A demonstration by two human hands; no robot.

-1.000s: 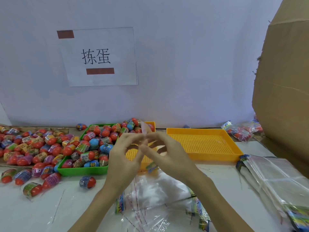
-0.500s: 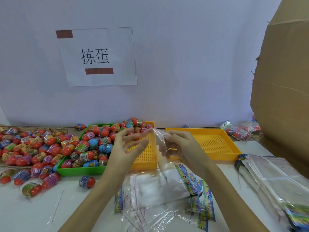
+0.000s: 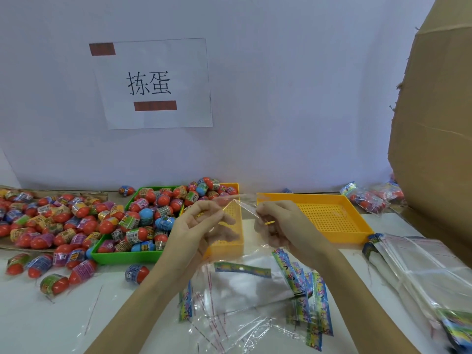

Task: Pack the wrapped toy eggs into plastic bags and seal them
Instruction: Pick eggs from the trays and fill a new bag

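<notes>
- Wrapped toy eggs [image 3: 143,221] fill the green tray [image 3: 122,256] at the left of the counter [image 3: 51,315], and more lie loose on the cardboard sheet [image 3: 15,245] further left and on the counter just in front of the tray; we judge they are heaped there so the left hand has them within easy reach.
- Between our hands we hold one clear plastic bag [image 3: 242,208] up above the near-left orange tray [image 3: 229,241]; it looks empty, so we take this step to be opening its mouth before any egg goes in.
- Our left hand [image 3: 201,226] pinches one edge of the film between thumb and fingers, the other fingers loosely spread.
- Our right hand [image 3: 278,226] is curled around the opposite edge, pulling it away from the left; a small yellow bit shows at its fingers, and we cannot tell what it is.
- Spare bags with printed header strips [image 3: 255,290] lie on the counter directly below our hands, ready to be picked up next.
- A larger stack of bags [image 3: 421,267] sits at the near right, as reserve stock.
- The far-right orange tray [image 3: 339,200] holds nothing; filled packs [image 3: 367,198] lie beyond it, beside the cardboard box [image 3: 434,123].
</notes>
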